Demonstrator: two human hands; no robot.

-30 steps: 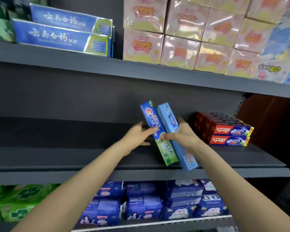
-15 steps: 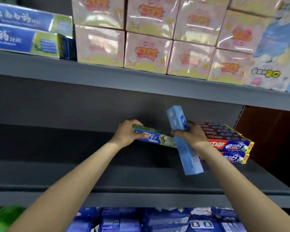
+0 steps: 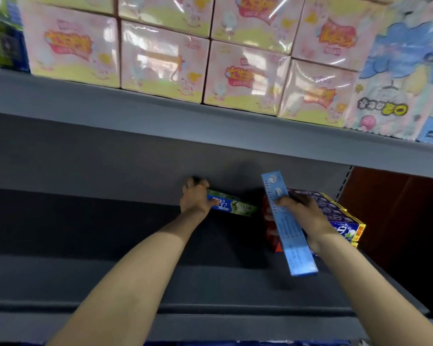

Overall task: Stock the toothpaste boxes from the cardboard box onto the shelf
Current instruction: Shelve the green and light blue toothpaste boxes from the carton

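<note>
Head view: left hand [image 3: 195,198] grips green-blue toothpaste box [image 3: 233,206] on shelf [image 3: 210,275]; right hand [image 3: 303,213] grips light-blue box [image 3: 289,228]

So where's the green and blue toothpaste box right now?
The green and blue toothpaste box lies flat at the back of the middle shelf, gripped at its left end by the left hand, just left of the red box stack.
</note>
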